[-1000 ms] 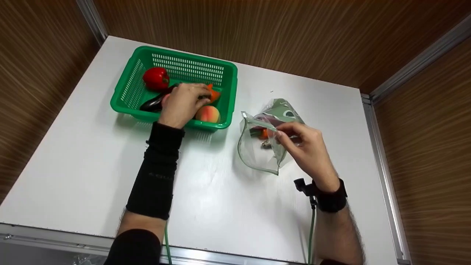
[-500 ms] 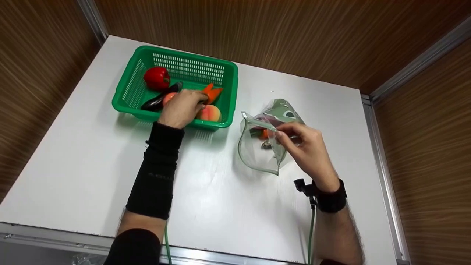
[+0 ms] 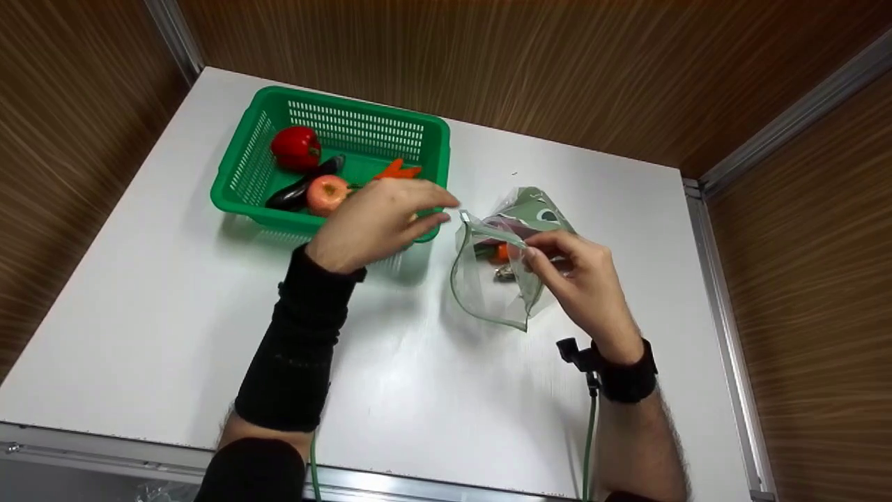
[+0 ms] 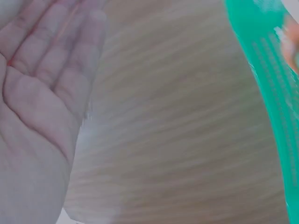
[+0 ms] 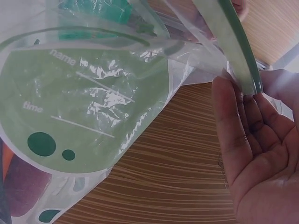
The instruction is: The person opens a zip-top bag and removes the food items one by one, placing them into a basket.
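Note:
My left hand point(image 3: 380, 219) is over the front right corner of the green basket point(image 3: 230, 199), fingers stretched toward the bag and thumb apart. Its palm point(image 4: 39, 121) shows in the left wrist view with no object seen against it. Under that hand, the spot where a peach lay is hidden. My right hand point(image 3: 575, 275) pinches the rim of a clear zip bag point(image 3: 488, 293) between thumb and fingers, and the bag's mouth gapes to the left. Inside the bag are an orange item point(image 3: 502, 252) and a small brownish one point(image 3: 504, 272). Green printed panels point(image 5: 93, 102) cover the bag's side.
In the basket lie a red bell pepper point(image 3: 296, 148), an eggplant point(image 3: 289, 195), a pinkish round fruit point(image 3: 327, 194) and orange carrots point(image 3: 398, 169). Wood-grain walls point(image 3: 446, 63) enclose the white table point(image 3: 418, 390). A green cable point(image 3: 589, 446) runs from the right wrist.
My left hand has moved right from among the basket's contents to its right edge, uncovering the round pinkish fruit and covering the peach's spot. The right hand and bag stay put.

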A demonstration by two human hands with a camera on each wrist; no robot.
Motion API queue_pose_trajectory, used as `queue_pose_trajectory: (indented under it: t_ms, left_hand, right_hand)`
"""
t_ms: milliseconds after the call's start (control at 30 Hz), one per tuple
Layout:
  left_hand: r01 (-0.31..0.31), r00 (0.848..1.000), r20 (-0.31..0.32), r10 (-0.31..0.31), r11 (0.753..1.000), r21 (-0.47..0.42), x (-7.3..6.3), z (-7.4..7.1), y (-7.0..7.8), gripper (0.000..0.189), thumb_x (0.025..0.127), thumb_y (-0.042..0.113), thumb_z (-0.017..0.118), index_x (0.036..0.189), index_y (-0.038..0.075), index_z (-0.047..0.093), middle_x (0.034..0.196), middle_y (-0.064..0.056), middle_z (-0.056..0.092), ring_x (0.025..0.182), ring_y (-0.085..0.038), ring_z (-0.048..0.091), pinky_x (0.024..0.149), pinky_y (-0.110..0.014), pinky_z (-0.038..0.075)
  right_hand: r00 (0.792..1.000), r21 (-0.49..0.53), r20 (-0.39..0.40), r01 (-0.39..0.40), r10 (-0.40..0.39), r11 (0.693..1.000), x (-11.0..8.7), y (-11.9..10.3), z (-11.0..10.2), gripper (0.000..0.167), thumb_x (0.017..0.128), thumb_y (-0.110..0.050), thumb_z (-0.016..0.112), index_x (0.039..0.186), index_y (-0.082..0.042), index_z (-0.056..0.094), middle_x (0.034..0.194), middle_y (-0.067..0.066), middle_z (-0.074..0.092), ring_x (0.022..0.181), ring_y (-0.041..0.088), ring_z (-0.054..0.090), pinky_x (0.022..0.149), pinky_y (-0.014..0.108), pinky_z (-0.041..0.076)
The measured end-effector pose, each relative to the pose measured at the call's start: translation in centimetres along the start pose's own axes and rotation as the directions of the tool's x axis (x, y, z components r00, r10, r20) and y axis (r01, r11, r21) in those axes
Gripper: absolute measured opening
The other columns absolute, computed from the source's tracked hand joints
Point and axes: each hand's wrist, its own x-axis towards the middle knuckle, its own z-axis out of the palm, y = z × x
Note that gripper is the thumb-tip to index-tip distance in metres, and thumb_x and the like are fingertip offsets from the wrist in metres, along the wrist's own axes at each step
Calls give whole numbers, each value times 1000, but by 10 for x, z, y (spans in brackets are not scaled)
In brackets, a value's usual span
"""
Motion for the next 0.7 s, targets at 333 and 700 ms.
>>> queue_pose_trajectory:
  t_ms: [333,700]
  left_hand:
    - [-120,972,195,132,990,-72,14,30,26,25,117,21,74,138,11,86,134,-6,88,125,-23,84,113,-40,68]
    - [-193,942,285,179,981,21,29,84,32,22,119,25,73,132,13,85,130,-6,87,122,-25,83,109,-42,69]
  right_hand:
    - [1000,8,-20,20,-19,1000,0,1,1,11,110,-1,78,119,5,84,103,14,87,90,0,79,80,14,66]
    - [1000,51,-9,22,-22,998,-2,-3,7,11,111,0,78,118,3,84,107,16,87,96,-2,78,84,13,66]
